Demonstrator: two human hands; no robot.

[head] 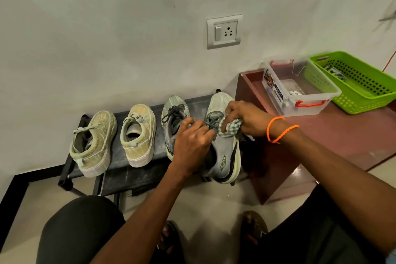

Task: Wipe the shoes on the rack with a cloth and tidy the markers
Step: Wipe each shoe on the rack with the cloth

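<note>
The right hand [244, 119] has its fingers curled round a bunched checked cloth [230, 127], pressing it onto the laces and tongue of the grey running shoe [222, 148] at the right end of the rack. The left hand [192, 137] sits just beside the cloth, fingers bent and pinching at the laces or the shoe's collar; exactly what they grip is hidden under the knuckles, but they appear to steady the shoe.

To do this wipe well, I judge the left hand should hold the shoe firmly while the cloth runs from the tongue out along the toe and down the sides to the pale sole, with a fresh fold turned out once one face is dirty. Laces trap grit, so short strokes along them should serve better than a single swipe.

Just left of the left fingers stands the matching grey shoe [174, 124], and further left a pair of beige canvas shoes [139, 135] [94, 143], all on the black rack [158, 165], toes to the wall.

Beyond the right hand, on a dark red low table [353, 135], stand a clear plastic box with red latches [300, 90] and a green basket [353, 83] touching it. Small items lie in both; whether they are the markers I cannot tell. That part of the task looks untouched.
</note>
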